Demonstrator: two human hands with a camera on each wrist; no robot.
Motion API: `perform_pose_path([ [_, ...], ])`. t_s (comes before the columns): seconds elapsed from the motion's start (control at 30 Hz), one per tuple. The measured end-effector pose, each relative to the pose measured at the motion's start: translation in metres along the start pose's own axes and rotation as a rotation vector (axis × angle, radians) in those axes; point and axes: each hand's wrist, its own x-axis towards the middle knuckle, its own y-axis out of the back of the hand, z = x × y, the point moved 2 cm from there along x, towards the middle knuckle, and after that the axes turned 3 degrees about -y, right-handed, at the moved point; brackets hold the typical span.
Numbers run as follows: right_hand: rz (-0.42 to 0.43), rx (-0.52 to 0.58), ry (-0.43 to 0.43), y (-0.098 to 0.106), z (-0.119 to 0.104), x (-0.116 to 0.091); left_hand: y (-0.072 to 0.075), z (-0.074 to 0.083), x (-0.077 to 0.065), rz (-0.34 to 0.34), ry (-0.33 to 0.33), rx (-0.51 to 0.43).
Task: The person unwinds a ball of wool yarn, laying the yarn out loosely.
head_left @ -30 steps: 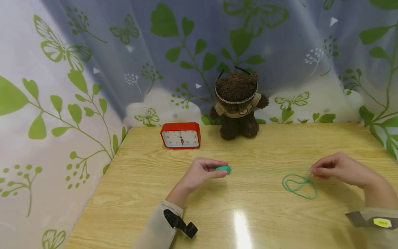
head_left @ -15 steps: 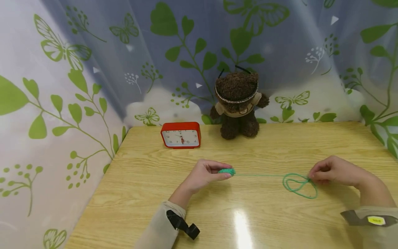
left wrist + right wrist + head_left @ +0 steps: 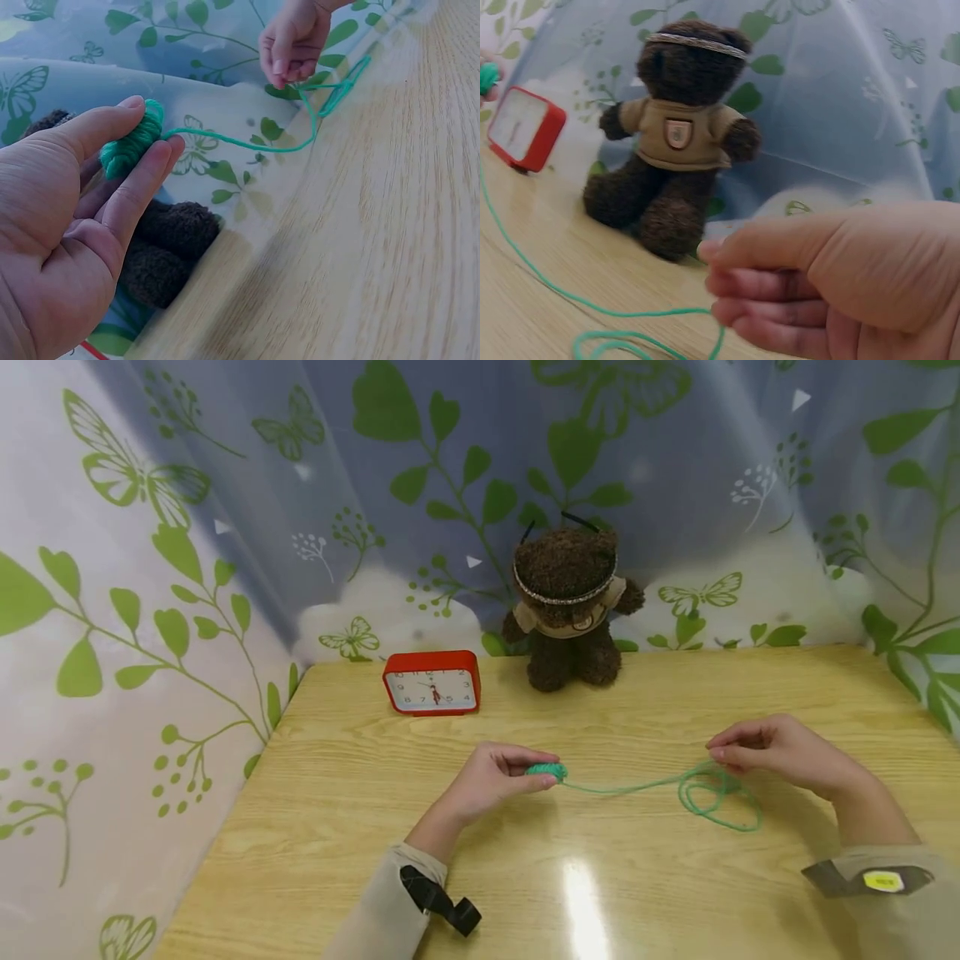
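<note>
A small wound bundle of green yarn (image 3: 133, 146) is pinched between the thumb and fingers of my left hand (image 3: 487, 783), left of the table's middle. From the bundle a loose strand (image 3: 615, 791) runs right, sagging a little, to my right hand (image 3: 787, 756). The right thumb and fingertips pinch the strand there, above the table. Below those fingertips, loose loops of the yarn (image 3: 701, 810) lie on the wood. In the right wrist view the strand (image 3: 592, 304) passes under the right fingers (image 3: 772, 315), and the pinch point itself is hidden.
A red alarm clock (image 3: 432, 685) stands at the back of the wooden table (image 3: 360, 752). To its right a brown teddy bear (image 3: 570, 602) with a headband sits against the leaf-patterned curtain (image 3: 465, 410). Patterned cloth (image 3: 112, 693) also rises along the left edge.
My right hand has moved left and slightly up, toward the left hand. The taut strand between them has gone slack. My left hand shifted slightly right with the bundle, then stayed.
</note>
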Motion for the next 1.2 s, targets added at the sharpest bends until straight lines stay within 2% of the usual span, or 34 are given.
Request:
perform_pose_path([
  [0.17,0.084,0.002,0.019,-0.007,-0.012,0.003,0.0,0.001,-0.001,-0.001,-0.003,-0.006],
  [0.33,0.172,0.015,-0.006,-0.004,-0.018,0.003,0.001,0.0,-0.001,0.003,-0.005,-0.005],
  [0.47,0.204,0.056,-0.012,-0.002,-0.018,0.004,0.001,0.0,-0.001,0.001,0.004,0.008],
  [0.6,0.206,0.112,0.041,-0.006,-0.024,0.006,0.002,0.0,-0.001,-0.002,0.012,0.017],
  [0.73,0.155,0.146,0.1,-0.015,-0.036,0.009,0.003,0.0,-0.001,-0.003,0.006,0.02],
  [0.87,0.077,0.165,0.111,-0.029,-0.045,0.016,0.002,0.001,-0.001,-0.003,-0.001,0.015],
  [1.2,-0.098,0.187,0.101,-0.085,-0.066,0.031,-0.002,-0.001,0.0,-0.029,-0.006,-0.034],
])
